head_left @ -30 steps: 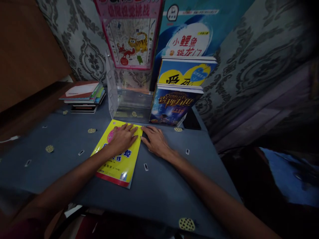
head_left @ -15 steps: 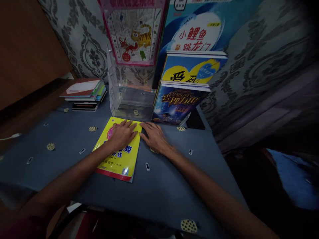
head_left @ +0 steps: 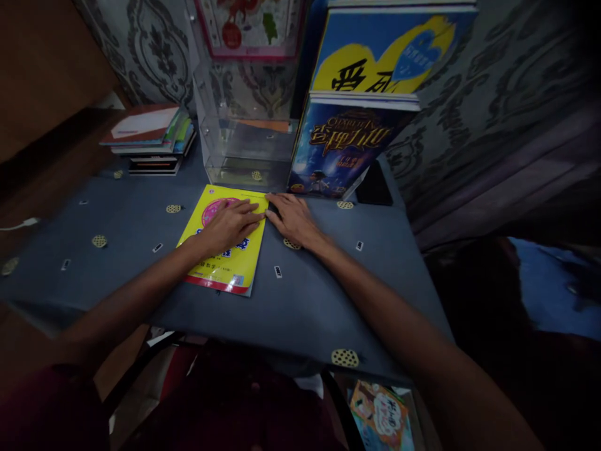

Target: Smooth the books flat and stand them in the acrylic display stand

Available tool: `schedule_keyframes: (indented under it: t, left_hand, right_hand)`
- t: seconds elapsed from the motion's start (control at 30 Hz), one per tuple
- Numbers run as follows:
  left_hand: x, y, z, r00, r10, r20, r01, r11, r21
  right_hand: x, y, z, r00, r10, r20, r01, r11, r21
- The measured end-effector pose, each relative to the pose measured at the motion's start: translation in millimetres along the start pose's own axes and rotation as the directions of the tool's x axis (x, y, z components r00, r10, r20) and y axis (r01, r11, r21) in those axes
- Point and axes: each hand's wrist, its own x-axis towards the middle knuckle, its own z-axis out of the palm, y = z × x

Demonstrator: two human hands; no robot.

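Note:
A yellow workbook with a red lower border lies on the cloth-covered table, with the edge of something pale showing beneath its right side. My left hand rests flat on its cover, fingers stretched toward the upper right edge and covering part of the pink circle and blue lettering. Beside that edge, my right hand lies on the table, fingers extended and thumb apart, fingertips at the workbook's upper right corner. A dark gap shows between its thumb and forefinger; I see nothing held there.
Behind the workbook stands a clear acrylic rack. Its right side holds a dark blue book and a blue-and-yellow book. A dark flat object lies right of it. Stacked books sit left. Below the table edge is a colourful book.
The view has tilted downward, so the table and books appear higher. My left hand has slid slightly toward the workbook's right edge; my right hand stays at the corner.

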Motion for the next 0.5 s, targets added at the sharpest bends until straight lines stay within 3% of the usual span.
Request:
schedule_keyframes:
  t: [0.33, 0.5]
  left_hand:
    - [-67, 29, -10.5, 0.979, 0.188, 0.076, -0.183, 0.981, -0.068]
    - [-108, 45, -9.2, 0.965, 0.262, -0.019, -0.263, 0.960, -0.093]
  right_hand:
    - [-1, 1, 3, 0.999, -0.042, -0.008, 0.041, 0.998, -0.042]
    - [-2, 1, 4, 0.999, -0.051, -0.009, 0.049, 0.994, -0.096]
